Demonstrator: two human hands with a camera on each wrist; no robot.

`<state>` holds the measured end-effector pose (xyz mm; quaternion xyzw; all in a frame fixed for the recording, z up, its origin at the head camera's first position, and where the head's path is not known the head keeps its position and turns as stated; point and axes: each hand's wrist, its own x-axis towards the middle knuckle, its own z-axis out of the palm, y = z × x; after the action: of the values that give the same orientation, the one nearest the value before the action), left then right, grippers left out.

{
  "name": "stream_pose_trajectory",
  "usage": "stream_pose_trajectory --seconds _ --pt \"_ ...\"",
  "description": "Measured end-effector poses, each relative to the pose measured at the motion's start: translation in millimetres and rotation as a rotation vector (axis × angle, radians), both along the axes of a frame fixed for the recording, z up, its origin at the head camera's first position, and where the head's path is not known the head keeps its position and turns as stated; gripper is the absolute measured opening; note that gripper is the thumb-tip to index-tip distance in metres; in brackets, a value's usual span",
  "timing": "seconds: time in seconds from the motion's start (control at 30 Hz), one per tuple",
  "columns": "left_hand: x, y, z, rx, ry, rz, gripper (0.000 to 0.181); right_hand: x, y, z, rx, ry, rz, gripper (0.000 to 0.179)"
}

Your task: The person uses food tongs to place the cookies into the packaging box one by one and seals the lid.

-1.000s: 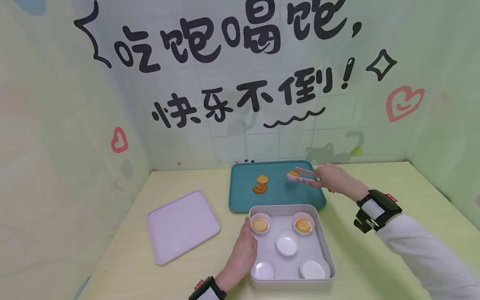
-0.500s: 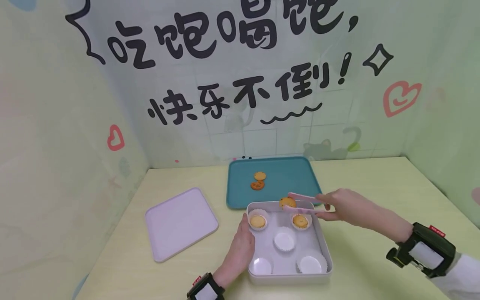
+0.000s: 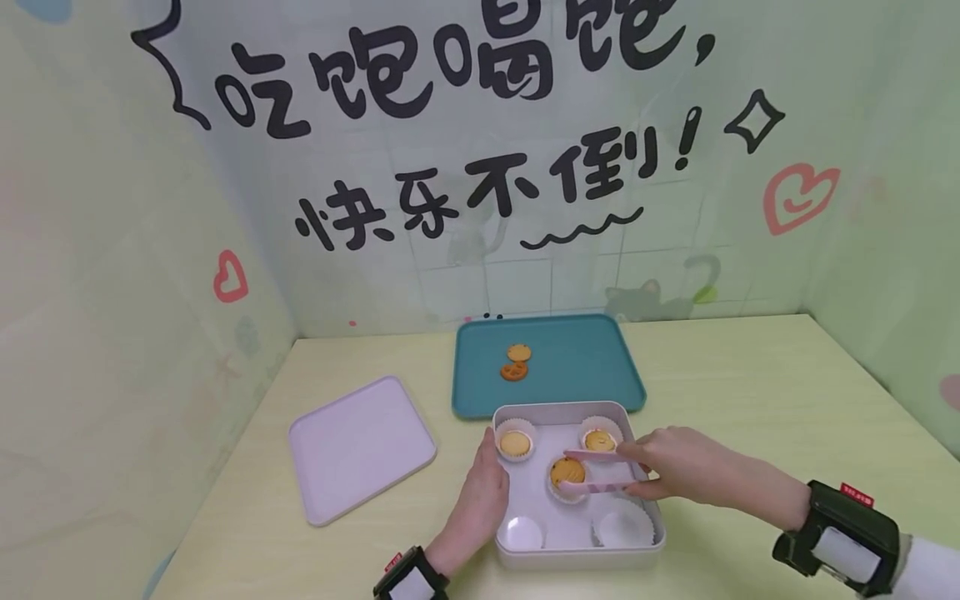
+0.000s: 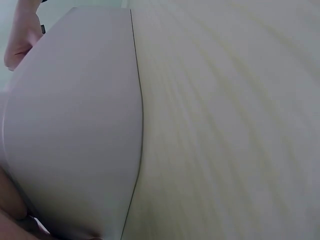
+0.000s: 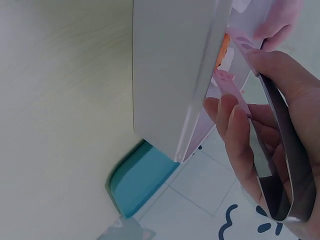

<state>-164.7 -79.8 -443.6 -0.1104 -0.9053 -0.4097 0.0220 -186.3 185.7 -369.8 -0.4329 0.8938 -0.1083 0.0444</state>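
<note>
Pink-tipped metal tongs (image 5: 293, 150) pinched in right hand (image 3: 678, 467), astride round cookie (image 3: 567, 472) at central fluted cup (image 3: 564, 499); left hand (image 3: 480, 496), fingers straight, along left side of smooth lilac box (image 3: 577, 560).

The head camera is looking forward and down from above and behind the fingers of the left hand (image 3: 480, 493) and right hand (image 3: 667, 467), covering table (image 3: 757, 400), box (image 3: 577, 560) and, beyond the fingertips, lettered backdrop (image 3: 585, 292). It is giving the widest view. The left wrist camera is viewing very closely, rolled sideways, facing along the box wall ahead of the left fingers. The right wrist camera, also close and rolled, is facing past the right fingers and tongs (image 5: 235, 92). All three are sharing the box; head and right wrist are also sharing the teal tray (image 3: 562, 358) beyond the fingers.
</note>
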Motion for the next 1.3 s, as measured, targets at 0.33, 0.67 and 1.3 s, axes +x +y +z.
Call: stream_pose_trajectory --seconds 0.33,0.67,1.3 --pt "1.3 0.1 2.5 0.001 0.006 -0.002 0.045 -1.4 -5.2 11.2 0.043 -0.008 -0.012 0.025" --pt "3.9 -1.7 3.6 -0.013 0.065 0.000 0.044 -31.1 -15.9 44.6 -0.056 0.112 -0.030 0.023" --pt "4.0 -3.1 2.1 0.019 0.050 -0.010 0.045 -115.5 -71.7 25.0 0.069 -0.072 -0.228 0.035"
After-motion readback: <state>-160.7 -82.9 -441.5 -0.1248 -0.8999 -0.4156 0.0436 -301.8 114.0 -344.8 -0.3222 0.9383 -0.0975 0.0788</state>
